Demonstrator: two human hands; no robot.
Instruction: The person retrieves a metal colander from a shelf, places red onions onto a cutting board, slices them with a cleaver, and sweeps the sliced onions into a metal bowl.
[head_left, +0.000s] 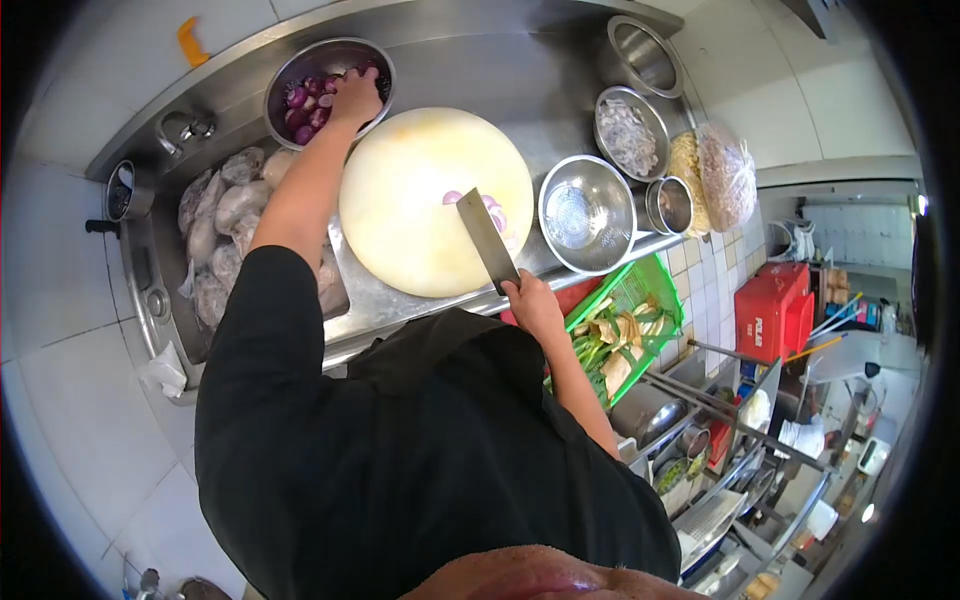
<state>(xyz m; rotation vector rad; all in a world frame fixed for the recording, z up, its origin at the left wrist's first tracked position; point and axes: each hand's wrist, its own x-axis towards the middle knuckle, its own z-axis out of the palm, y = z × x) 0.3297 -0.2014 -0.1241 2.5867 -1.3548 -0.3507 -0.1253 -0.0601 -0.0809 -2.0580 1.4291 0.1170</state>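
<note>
A cleaver (487, 240) is held in the closed right grip (536, 303) at the counter's (565, 105) near edge (left grip (357, 97), among onions (299, 97): closure cannot be told).

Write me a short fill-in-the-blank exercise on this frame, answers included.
The hand holding the cleaver is the person's ____.
The left hand is inside a metal ____ of onions.
The cutting board is ____ in shape.
The plastic crate holding vegetable scraps is coloured ____.

Answers: right; bowl; round; green.

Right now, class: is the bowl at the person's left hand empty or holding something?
Not empty: purple onions show inside the bowl, beside the left hand. How deep they lie, I cannot tell.
</note>
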